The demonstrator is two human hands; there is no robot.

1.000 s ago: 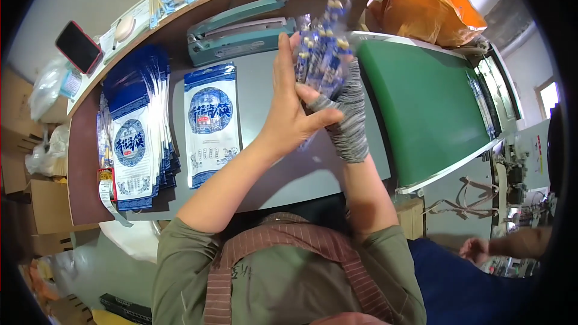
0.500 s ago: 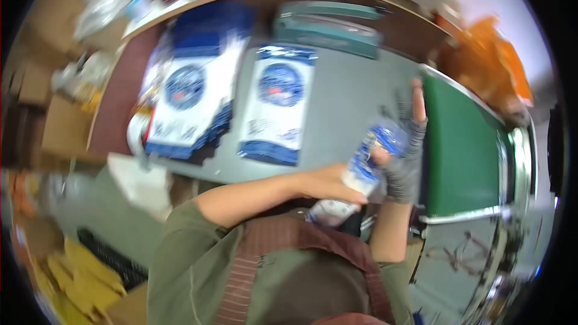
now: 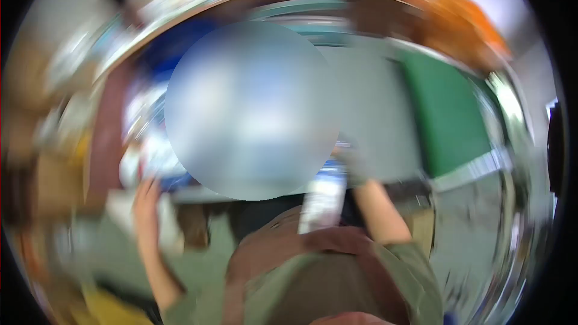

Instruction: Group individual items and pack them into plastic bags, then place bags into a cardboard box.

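Pouch (image 3: 323, 201): one, slim, rectangular, white with a blue band at the far end; lies slantwise above the brown apron (image 3: 265, 251), just off the near edge of the bench (image 3: 376, 84); contents too blurred to tell.
Right hand (image 3: 355, 168): in a grey glove, grip closed on the pouch's far end.
Left hand (image 3: 147, 207): bare, fingers extended, at the bench's near left edge beside the pouch stack (image 3: 165, 153); whether the grip is open or closed on the stack's edge cannot be told.
Pouch stack: blue and white, glossy, partly hidden by a round blur over mid-bench; fill not discernible.
Bag (image 3: 460, 21): orange, crumpled, beyond the bench's far right; contents not discernible.
Bench: smooth grey top, brown side wall.
Panel (image 3: 445, 108): green, flat, at right.
Device (image 3: 301, 9): teal, elongated, at the far side.
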